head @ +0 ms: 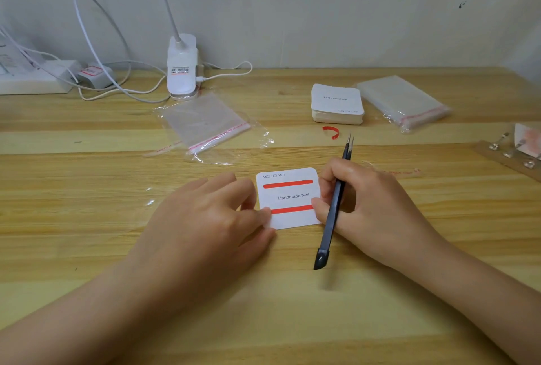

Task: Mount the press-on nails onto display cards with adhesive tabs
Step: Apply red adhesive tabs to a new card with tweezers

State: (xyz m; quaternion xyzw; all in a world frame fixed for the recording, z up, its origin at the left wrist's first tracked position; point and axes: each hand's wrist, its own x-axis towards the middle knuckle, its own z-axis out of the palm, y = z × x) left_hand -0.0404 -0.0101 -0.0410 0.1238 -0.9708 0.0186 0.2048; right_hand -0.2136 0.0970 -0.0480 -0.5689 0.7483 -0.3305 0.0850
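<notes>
On the light wooden tabletop [117, 247], seen from the head camera, a white square display card [288, 199] printed "Handmade Nail" lies flat between the two hands. Two red adhesive strips cross the card: the upper red strip [288, 183] and the lower red strip [292, 209]. The left hand [205, 218] rests on the table at the card's left edge, its fingers curled, with thumb and fingertip pinching at the left end of the lower red strip. The right hand [366, 203] touches the card's right edge and is closed around a pair of black pointed tweezers [333, 203], tips directed away from the person. Beyond the card lie a curled red liner scrap [332, 131], a stack of white blank cards [337, 104], and a pack of clear plastic sleeves [402, 101] just to its right. A loose clear plastic bag [205, 124] lies left of centre, near the white clip lamp base [181, 67]. White cables [96, 42] run along the wall.
</notes>
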